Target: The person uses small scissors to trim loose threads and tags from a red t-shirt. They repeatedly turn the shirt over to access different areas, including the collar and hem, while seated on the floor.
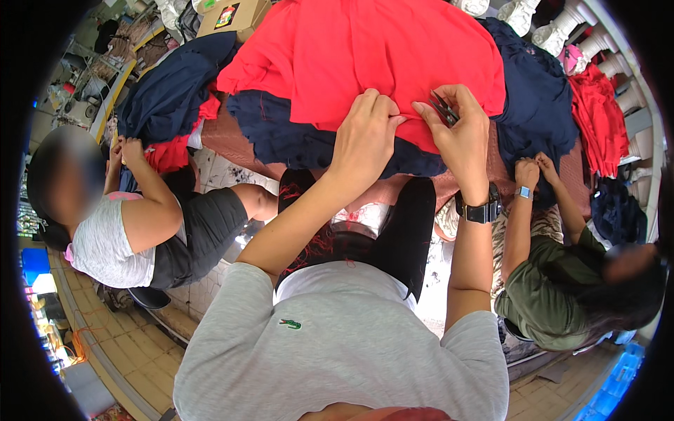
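Observation:
Bright red cloth [393, 49] lies bunched over the table in front of me. My left hand [364, 137] is closed in a pinch on its near edge. Across a short span of that edge, my right hand [463, 133] is closed around small dark thread snips [444, 109], whose blades point up and to the left. The thumb of this hand rests close to the red cloth; whether it also grips the cloth, I cannot tell. Under the red cloth, navy fabric [270, 137] hangs over the near table edge.
A person at left [133, 231] and another at right [554, 281] handle navy garments on the same table [228, 140]. A cardboard box [235, 17] stands at the far left. White balusters [562, 31] line the far right, with red clothing [597, 116] beside them. Red threads lie on my lap.

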